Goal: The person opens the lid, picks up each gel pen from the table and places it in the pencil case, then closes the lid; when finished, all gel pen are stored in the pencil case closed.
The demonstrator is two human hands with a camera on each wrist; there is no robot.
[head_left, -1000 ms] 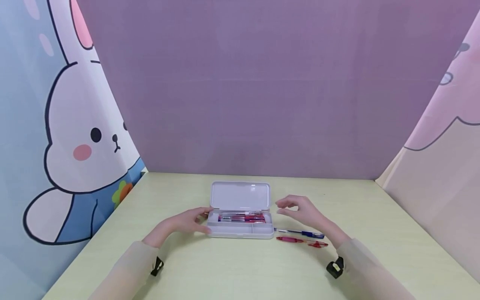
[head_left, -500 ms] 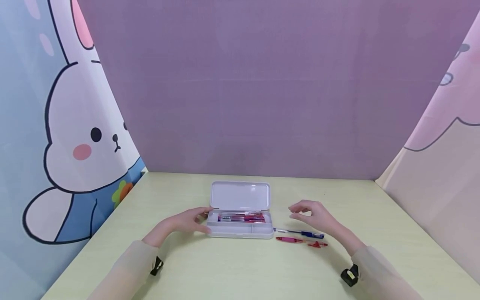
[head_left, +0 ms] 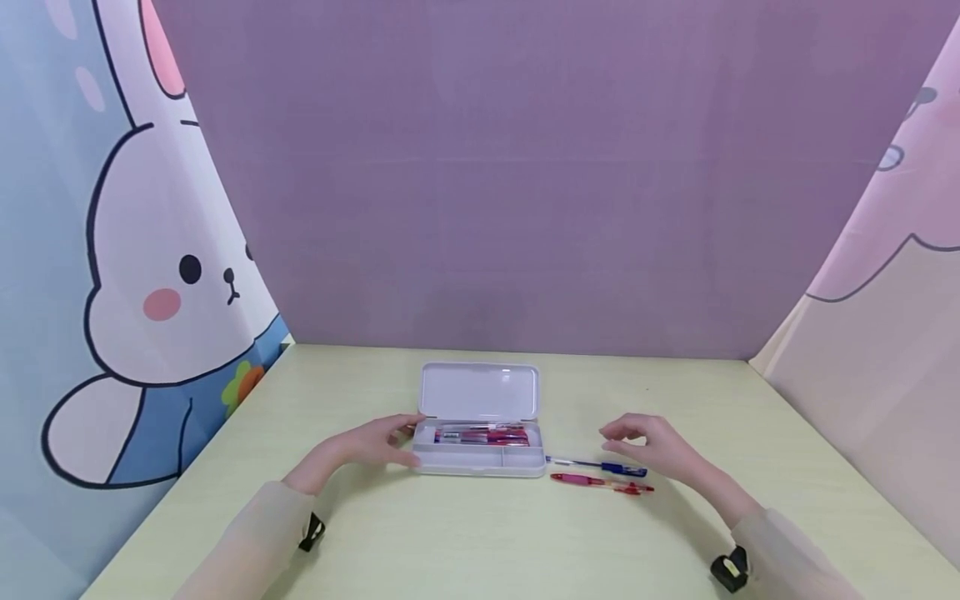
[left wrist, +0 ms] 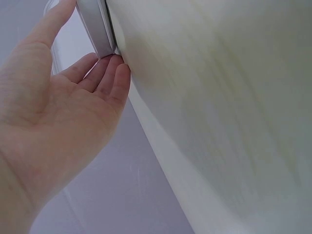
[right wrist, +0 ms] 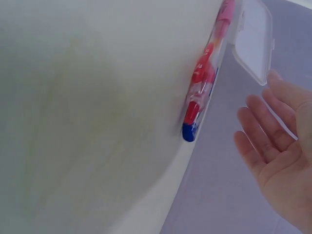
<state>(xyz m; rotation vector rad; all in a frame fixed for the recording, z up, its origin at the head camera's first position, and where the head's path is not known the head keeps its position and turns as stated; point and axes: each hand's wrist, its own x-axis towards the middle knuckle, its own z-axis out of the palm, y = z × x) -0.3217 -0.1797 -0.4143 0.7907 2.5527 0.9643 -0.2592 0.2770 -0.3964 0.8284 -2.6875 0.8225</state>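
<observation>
A white pencil case (head_left: 480, 460) lies on the table with its lid (head_left: 480, 392) raised at the back. Several pens (head_left: 483, 436) in red, blue and clear plastic fill its rear compartment. My left hand (head_left: 375, 441) holds the case's left end, thumb at the front corner and fingers toward the back; the left wrist view shows the fingertips touching the end wall (left wrist: 96, 29). Right of the case lie a blue pen (head_left: 622, 469) and, in front of it, a red-pink pen (head_left: 581, 479). Above and behind them hovers my right hand (head_left: 652, 442), fingers loosely bent, holding nothing.
The pale wooden table (head_left: 465, 542) meets a purple backdrop (head_left: 510, 183) at its far edge. A cloth with a cartoon rabbit (head_left: 168, 250) hangs at the left, a pink and cream one (head_left: 892, 350) at the right.
My right hand has moved to the right and slightly nearer, away from the case. The left hand, the case and the two loose pens have stayed in place.
</observation>
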